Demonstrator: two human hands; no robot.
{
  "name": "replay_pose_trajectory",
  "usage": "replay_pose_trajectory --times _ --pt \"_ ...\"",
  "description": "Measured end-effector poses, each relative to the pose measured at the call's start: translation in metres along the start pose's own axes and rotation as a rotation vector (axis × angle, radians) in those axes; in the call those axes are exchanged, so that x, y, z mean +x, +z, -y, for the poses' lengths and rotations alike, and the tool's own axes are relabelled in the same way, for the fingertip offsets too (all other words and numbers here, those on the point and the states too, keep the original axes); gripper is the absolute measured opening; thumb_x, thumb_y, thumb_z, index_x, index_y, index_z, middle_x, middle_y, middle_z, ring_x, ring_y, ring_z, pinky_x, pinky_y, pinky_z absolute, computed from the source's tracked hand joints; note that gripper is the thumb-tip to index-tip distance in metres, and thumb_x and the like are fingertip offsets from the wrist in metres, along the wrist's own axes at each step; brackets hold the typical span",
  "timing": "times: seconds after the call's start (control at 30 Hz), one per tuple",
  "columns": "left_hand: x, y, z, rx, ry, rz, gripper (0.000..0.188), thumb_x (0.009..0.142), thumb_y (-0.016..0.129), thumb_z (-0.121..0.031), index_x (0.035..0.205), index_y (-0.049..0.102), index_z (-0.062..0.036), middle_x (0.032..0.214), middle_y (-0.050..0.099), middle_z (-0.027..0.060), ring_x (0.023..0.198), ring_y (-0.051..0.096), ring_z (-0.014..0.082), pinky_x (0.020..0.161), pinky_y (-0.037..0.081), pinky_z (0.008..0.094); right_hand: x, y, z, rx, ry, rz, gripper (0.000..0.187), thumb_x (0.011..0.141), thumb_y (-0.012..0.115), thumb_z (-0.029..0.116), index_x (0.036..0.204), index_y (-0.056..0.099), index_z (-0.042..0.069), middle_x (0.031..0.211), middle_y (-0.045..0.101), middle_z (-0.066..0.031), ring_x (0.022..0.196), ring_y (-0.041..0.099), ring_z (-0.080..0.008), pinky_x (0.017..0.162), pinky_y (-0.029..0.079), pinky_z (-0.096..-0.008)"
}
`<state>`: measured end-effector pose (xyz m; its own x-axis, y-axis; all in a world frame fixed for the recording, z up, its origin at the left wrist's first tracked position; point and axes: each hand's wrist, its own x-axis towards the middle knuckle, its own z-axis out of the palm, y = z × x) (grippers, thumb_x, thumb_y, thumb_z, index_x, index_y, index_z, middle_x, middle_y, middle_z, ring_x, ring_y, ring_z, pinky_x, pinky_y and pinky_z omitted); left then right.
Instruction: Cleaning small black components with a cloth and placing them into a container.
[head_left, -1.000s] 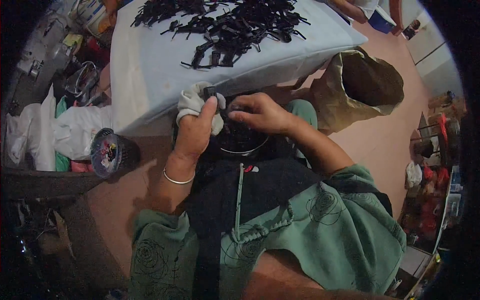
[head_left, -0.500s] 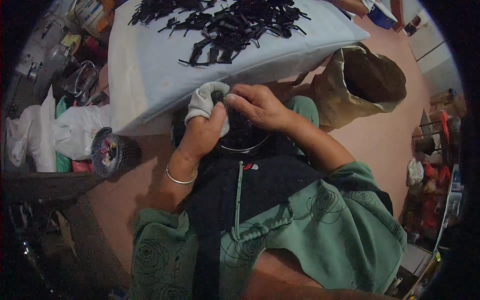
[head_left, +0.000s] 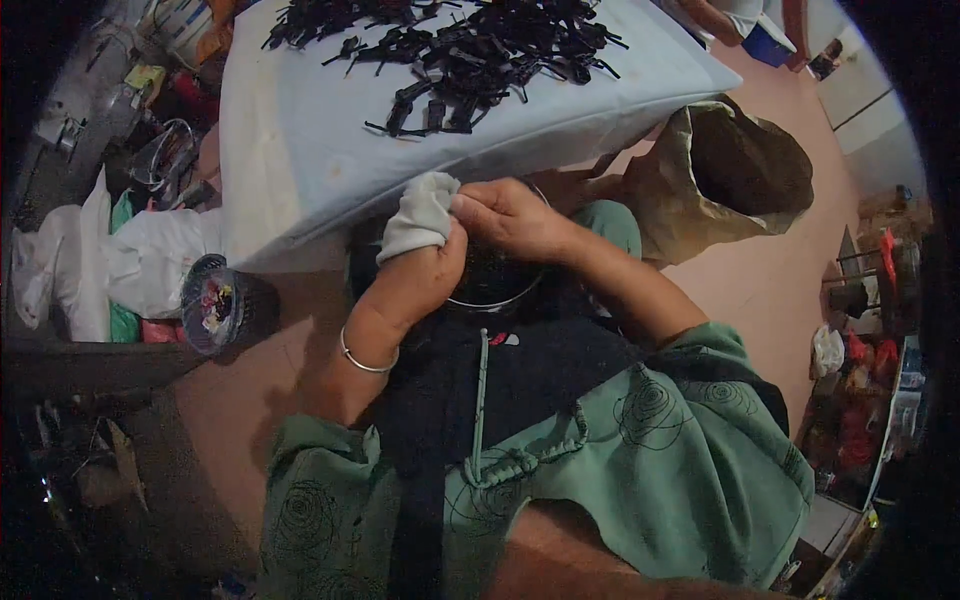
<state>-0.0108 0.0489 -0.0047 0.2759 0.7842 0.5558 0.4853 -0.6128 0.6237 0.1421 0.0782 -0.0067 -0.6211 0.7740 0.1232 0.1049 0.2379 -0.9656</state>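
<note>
A whitish cloth (head_left: 417,222) is bunched over the fingers of my left hand (head_left: 425,277), which is closed on it. My right hand (head_left: 517,222) meets the cloth's right edge, thumb and fingers pinched together. Whatever lies between those fingertips is hidden. Just under both hands, on my lap, a bowl with a thin shiny rim (head_left: 497,304) is partly covered by them; its inside looks dark. Beyond the hands, a loose heap of small black parts with short stems (head_left: 465,60) is spread over a table with a pale cover (head_left: 300,150).
A large brown sack (head_left: 680,200) stands open-mouthed to the right of the table. At the left are a clear plastic basket (head_left: 238,318) with small colourful bits and several white bags (head_left: 160,258). Another person's arm (head_left: 712,18) shows at the far right, near a blue box (head_left: 768,46).
My left hand has turned, so the cloth now covers the small dark piece that showed in it earlier. Both hands stay close together over the bowl.
</note>
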Motion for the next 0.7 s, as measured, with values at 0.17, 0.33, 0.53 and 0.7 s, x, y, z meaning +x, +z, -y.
replay_pose_trajectory --times 0.17,0.33,0.53,0.7 --pt "-0.002 -0.008 0.017 0.145 -0.043 0.115 0.031 0.078 0.052 -0.012 0.106 0.047 0.0009 0.099 0.052 0.0190 0.090 0.053 0.0319 0.078 0.042 0.0354 0.032 -0.020 0.008 -0.781 -0.184 -0.373 0.021 0.078 0.052 0.025 0.075 0.051 0.005 0.067 0.057 -0.0167 0.064 0.055 -0.0371 0.053 0.043 -0.0435" --pt "-0.007 -0.009 0.015 -0.063 -0.235 -0.026 0.025 0.082 0.052 -0.014 0.102 0.051 0.0007 0.096 0.055 0.0172 0.085 0.056 0.0271 0.073 0.044 0.0323 0.071 -0.016 -0.006 -1.031 -0.058 -0.287 0.017 0.075 0.053 0.022 0.079 0.050 0.006 0.072 0.057 -0.0140 0.069 0.056 -0.0337 0.059 0.045 -0.0425" --pt "0.008 -0.027 0.015 -0.088 -0.465 -0.081 0.022 0.081 0.052 -0.013 0.099 0.053 0.0002 0.089 0.057 0.0185 0.074 0.058 0.0259 0.065 0.045 0.0347 0.069 -0.016 -0.018 -1.119 -0.167 -0.307 0.012 0.070 0.053 0.016 0.078 0.049 0.007 0.068 0.054 -0.0115 0.066 0.057 -0.0308 0.053 0.046 -0.0388" --pt "0.028 -0.032 0.045 0.278 -0.125 -0.264 0.025 0.078 0.053 -0.011 0.101 0.052 -0.0002 0.082 0.058 0.0172 0.072 0.057 0.0282 0.065 0.045 0.0370 0.049 -0.011 0.003 -0.982 -0.539 -0.148 0.009 0.070 0.053 0.010 0.077 0.047 0.006 0.067 0.051 -0.0107 0.058 0.054 -0.0319 0.051 0.044 -0.0393"
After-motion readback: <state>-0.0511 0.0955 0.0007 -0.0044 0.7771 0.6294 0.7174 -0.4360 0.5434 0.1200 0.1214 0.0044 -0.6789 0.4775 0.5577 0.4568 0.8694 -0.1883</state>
